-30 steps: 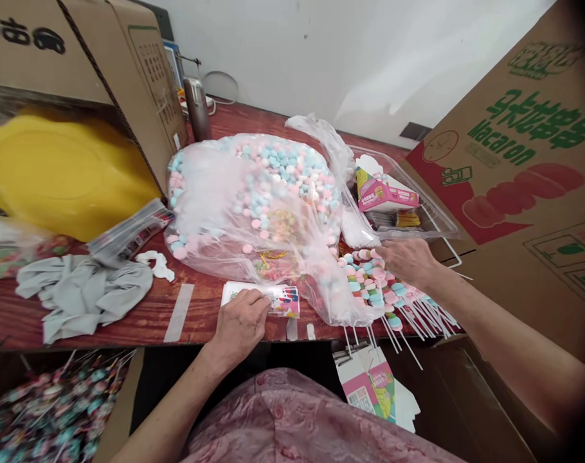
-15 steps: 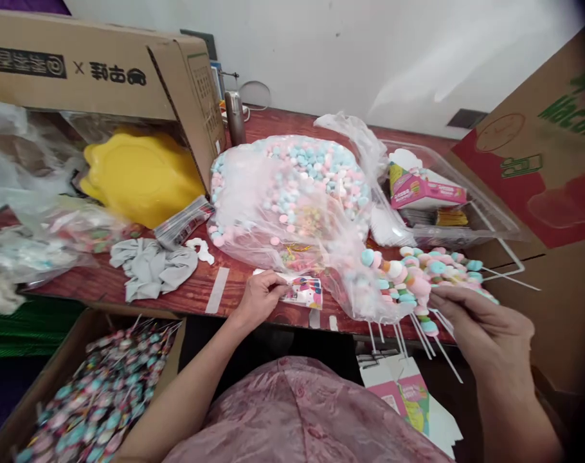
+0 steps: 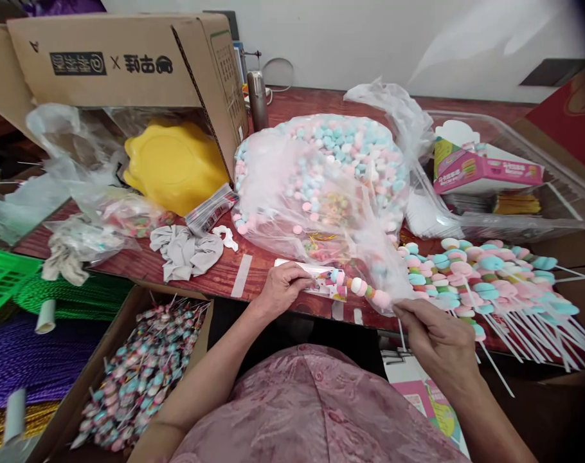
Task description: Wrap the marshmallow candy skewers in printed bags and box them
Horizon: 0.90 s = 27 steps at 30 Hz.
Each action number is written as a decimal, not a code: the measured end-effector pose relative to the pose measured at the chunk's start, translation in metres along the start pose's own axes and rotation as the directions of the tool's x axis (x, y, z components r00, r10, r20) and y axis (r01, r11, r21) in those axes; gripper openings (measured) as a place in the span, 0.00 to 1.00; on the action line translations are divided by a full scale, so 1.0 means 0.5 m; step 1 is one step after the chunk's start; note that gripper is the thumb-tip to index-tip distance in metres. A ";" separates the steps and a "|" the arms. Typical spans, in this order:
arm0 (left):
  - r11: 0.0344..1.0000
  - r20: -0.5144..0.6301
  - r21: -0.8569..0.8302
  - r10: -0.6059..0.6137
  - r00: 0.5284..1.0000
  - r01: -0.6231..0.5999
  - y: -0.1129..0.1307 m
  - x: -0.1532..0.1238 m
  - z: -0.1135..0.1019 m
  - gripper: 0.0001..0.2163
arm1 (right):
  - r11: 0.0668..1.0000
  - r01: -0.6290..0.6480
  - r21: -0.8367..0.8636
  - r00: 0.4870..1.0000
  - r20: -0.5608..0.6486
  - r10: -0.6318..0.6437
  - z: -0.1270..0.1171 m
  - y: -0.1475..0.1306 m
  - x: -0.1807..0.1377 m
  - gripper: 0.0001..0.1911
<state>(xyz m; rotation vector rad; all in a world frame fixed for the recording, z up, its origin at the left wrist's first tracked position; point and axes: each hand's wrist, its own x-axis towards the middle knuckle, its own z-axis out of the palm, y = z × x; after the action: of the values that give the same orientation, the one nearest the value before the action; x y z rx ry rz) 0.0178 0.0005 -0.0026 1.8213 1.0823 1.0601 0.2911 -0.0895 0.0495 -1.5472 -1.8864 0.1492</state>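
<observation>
My right hand (image 3: 440, 337) pinches the stick end of a marshmallow skewer (image 3: 369, 290), strung with pink, white, blue and orange-brown pieces. Its far tip is at a small printed packaging bag (image 3: 328, 283) near the table's front edge; whether the tip is inside or on top of the bag I cannot tell. The left end of that bag is pinched in the fingers of my left hand (image 3: 285, 289). Many more marshmallow skewers (image 3: 485, 273) lie piled to the right, their white sticks jutting over the edge. Behind my hands sits a large clear bag of loose marshmallows (image 3: 341, 145).
A grey cloth (image 3: 186, 254), a stack of printed bags (image 3: 210, 209) and a yellow scalloped tray (image 3: 177, 170) lie left. A carton of wrapped skewers (image 3: 143, 373) stands below on the left. At right is a clear plastic bin (image 3: 495, 225).
My right hand has brought a skewer leftward from the pile to the printed bag. My left hand still grips the bag. The view has turned somewhat.
</observation>
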 end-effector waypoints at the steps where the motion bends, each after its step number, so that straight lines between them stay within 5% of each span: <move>1: 1.000 0.006 0.014 0.016 1.000 -0.016 -0.001 -0.002 0.001 0.04 | 1.000 -0.010 0.005 1.000 -0.020 0.010 -0.002 0.002 0.000 0.06; 5: 0.996 0.033 0.072 0.050 0.998 -0.052 -0.005 -0.006 0.003 0.06 | 1.000 -0.027 -0.005 0.998 -0.063 0.027 -0.024 0.015 -0.009 0.04; 10: 0.991 0.031 0.087 0.096 0.995 -0.098 -0.010 -0.005 0.005 0.06 | 0.925 0.258 -0.278 0.966 0.104 -0.238 -0.100 0.021 -0.026 0.08; 17: 0.989 0.035 0.106 0.103 0.994 -0.107 -0.011 -0.003 0.004 0.05 | 0.671 0.571 -0.474 0.753 0.628 -0.197 -0.126 -0.012 0.070 0.12; 22: 0.989 0.026 0.101 0.105 0.994 -0.107 -0.011 -0.006 0.006 0.05 | 0.645 0.663 -0.379 0.633 0.744 -0.213 -0.097 -0.026 0.120 0.10; 27: 0.987 0.018 0.103 0.122 0.992 -0.123 -0.013 -0.007 0.007 0.04 | 0.515 0.805 -0.295 0.499 0.805 -0.319 -0.075 -0.052 0.131 0.11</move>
<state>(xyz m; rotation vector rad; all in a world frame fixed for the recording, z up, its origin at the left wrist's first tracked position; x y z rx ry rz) 0.0178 -0.0011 -0.0107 1.9968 1.0470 1.0799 0.2870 -0.0499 0.1185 -1.1069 -3.2759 -0.4004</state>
